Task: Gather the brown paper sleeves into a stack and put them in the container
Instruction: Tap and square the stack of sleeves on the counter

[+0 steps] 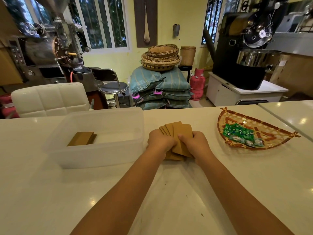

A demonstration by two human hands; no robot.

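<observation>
1. Presently, both hands meet at mid-table (169, 192), closed on one fanned bundle of brown sleeves (182, 131).
2. Left hand (160, 141): fingers curled around the bundle's left side, knuckles up.
3. Right hand (194, 143): thumb lies across the top sleeve; the other fingers wrap the right edge.
4. Sleeves: uneven fan, far ends spread out beyond the fingers, near ends sticking out below the hands and touching or nearly touching the table; cannot tell which.
5. Container (105, 156): translucent white tub, just left of the hands, open-topped.
6. Inside the tub, at its left end, lies a small stack (82, 139) of the same brown sleeves, flat on the bottom.
7. Tray (237, 116): woven, shallow, on the table right of the hands and apart from them; it holds green packets (237, 132) and a few clear-wrapped ones at its near edge.
8. White padded chair (49, 99) stands behind the table's far-left edge.
</observation>
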